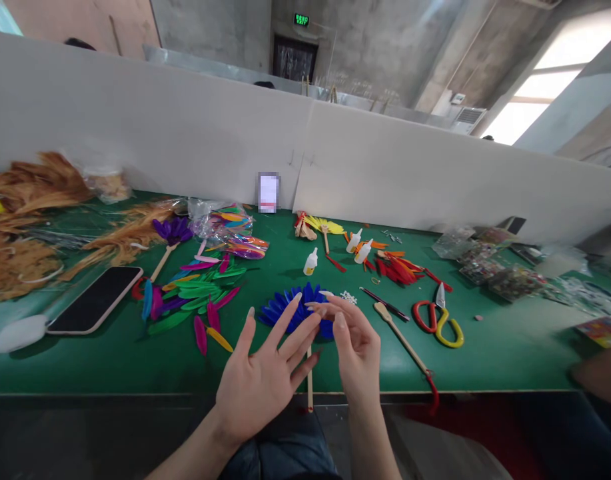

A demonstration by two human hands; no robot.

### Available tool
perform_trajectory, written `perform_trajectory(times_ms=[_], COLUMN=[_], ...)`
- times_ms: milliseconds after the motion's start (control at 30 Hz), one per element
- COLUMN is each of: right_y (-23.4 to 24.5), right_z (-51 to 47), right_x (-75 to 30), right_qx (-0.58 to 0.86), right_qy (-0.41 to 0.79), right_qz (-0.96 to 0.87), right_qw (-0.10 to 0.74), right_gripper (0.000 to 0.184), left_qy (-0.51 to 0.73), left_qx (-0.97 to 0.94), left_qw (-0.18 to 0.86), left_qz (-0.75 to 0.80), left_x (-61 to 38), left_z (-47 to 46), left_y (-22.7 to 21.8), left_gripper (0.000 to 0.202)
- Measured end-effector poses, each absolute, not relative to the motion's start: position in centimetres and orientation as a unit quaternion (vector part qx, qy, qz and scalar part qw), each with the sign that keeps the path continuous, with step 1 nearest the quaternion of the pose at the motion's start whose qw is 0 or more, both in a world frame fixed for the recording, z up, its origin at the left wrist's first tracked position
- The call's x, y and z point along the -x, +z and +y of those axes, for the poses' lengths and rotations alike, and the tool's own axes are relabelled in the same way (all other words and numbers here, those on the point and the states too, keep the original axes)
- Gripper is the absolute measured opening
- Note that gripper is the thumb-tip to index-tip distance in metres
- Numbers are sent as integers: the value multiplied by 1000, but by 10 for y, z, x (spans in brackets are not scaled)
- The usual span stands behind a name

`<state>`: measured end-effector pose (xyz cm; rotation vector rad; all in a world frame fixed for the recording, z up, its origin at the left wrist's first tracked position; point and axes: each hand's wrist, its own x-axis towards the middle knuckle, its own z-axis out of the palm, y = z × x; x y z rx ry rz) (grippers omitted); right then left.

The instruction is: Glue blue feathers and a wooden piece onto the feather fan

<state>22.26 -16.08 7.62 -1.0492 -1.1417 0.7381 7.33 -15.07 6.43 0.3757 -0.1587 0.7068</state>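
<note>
My left hand (265, 373) is open, its fingers spread and the back of the hand up. My right hand (355, 340) is closed in a pinch at the fingertips of my left hand; what it pinches, if anything, I cannot make out. Beneath both hands lies a fan of blue feathers (280, 312) on a wooden stick (310, 380), partly hidden by the fingers. Small white beads (349, 298) lie in a heap just beyond my right hand. A white glue bottle (310, 262) stands behind the blue feathers.
Loose coloured feathers (198, 287) and a phone (96, 300) lie left. To the right are a dark pen-like tool (384, 304), a wooden stick with red cord (402, 339), scissors (439, 317), glue bottles (364, 252) and red feathers (398, 269). Another person's arm (602, 370) is at far right.
</note>
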Motion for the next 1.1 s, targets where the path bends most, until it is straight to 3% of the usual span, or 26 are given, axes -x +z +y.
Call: perform_trajectory(times_ms=[167, 367, 700, 1100], right_y=[71, 79, 95, 90], right_z=[-164, -170, -173, -174], right_x=[-226, -228, -234, -236], right_qx=[501, 544, 520, 511], right_qy=[284, 96, 205, 238], right_qz=[-547, -638, -680, -697], right_qw=[608, 536, 474, 444], right_gripper=[18, 9, 16, 23], left_qy=[353, 387, 423, 396], left_qx=[-190, -222, -373, -222], left_qw=[913, 894, 826, 890], left_qz=[-80, -53, 21, -46], left_x=[-71, -74, -76, -74], left_z=[-152, -158, -159, -154], left_y=[63, 59, 53, 56], left_gripper=[66, 72, 64, 72])
